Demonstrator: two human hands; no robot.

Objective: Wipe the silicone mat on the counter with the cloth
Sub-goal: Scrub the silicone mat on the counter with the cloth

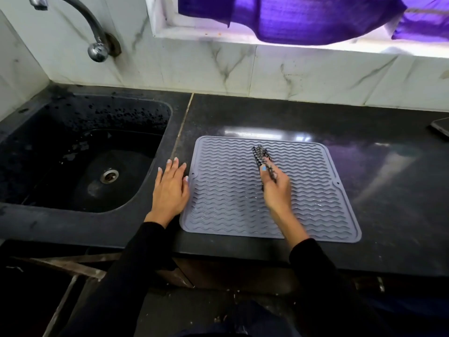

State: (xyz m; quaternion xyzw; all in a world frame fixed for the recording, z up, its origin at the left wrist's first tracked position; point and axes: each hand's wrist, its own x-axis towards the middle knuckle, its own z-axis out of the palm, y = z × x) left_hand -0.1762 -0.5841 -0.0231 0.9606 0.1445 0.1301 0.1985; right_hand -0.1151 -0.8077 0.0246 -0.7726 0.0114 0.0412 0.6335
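A grey silicone mat (230,200) with wavy ridges lies flat on the black counter (388,190). Its surface glistens in places. My right hand (275,188) hovers over the mat's middle, shut on a dark patterned cloth (260,155) folded into a narrow strip. The strip's far end touches the upper middle of the mat. My left hand (171,188) rests flat on the counter, fingers spread, its little finger touching the mat's left edge.
A black sink (48,152) with a metal drain (109,175) sits left of the mat, under a chrome tap (97,48). A dark flat object (441,126) lies at the counter's far right. Purple fabric (303,18) hangs in the window above.
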